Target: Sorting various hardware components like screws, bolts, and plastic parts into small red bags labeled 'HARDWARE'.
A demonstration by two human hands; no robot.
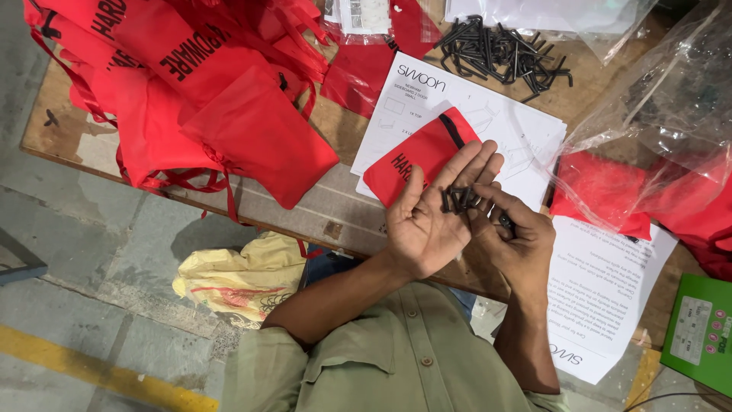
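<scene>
My left hand [431, 217] is held palm up over the table's front edge, with several small black screws [459, 199] lying on its fingers. My right hand [518, 236] is beside it, its fingertips touching the screws and curled around a few more dark pieces. Just beyond the left hand lies a small red cloth pouch [423, 152] with black lettering, resting on a white printed instruction sheet [488, 122].
A heap of red drawstring pouches [198, 84] covers the table's left. A pile of black hex keys [503, 49] lies at the back. Clear plastic bags [656, 107] and more red pouches sit right. A green device [701, 332] is at far right, a yellow sack [240, 278] on the floor.
</scene>
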